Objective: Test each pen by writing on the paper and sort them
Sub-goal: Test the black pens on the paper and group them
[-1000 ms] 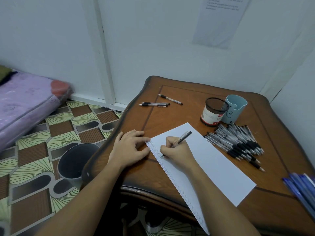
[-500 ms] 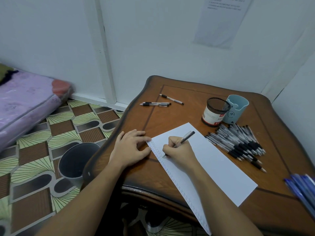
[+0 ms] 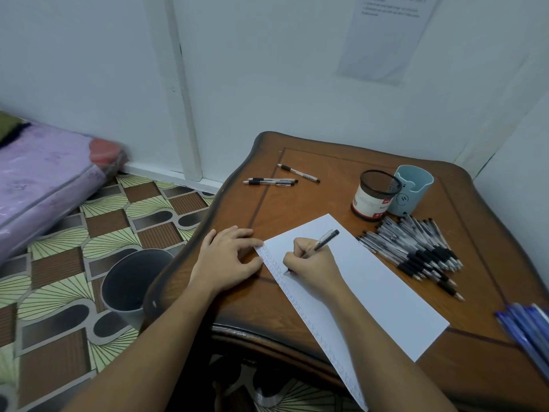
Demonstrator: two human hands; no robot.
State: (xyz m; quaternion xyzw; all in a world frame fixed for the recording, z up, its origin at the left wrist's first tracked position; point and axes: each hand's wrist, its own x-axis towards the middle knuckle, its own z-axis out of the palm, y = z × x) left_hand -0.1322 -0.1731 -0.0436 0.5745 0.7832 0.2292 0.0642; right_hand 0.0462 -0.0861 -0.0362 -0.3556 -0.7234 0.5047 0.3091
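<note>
A white sheet of paper (image 3: 383, 281) lies slantwise on the brown wooden table (image 3: 312, 197), with small pen marks along its left edge. My right hand (image 3: 312, 263) grips a black pen (image 3: 325, 240), tip down on the paper near that edge. My left hand (image 3: 228, 257) rests flat on the table, fingertips touching the paper's top left corner. A pile of several black pens (image 3: 416, 248) lies right of the paper. Three black pens (image 3: 276, 181) lie apart at the far left of the table.
A black mesh pen cup (image 3: 372, 194) and a light blue cup (image 3: 411, 185) stand behind the pile. Blue pens (image 3: 525, 331) lie at the right edge. A grey bin (image 3: 130, 281) stands on the patterned floor left of the table, a purple mattress (image 3: 44, 176) beyond.
My right hand has shifted slightly along the paper's left edge with the pen, writing. My left hand has stayed in place.
</note>
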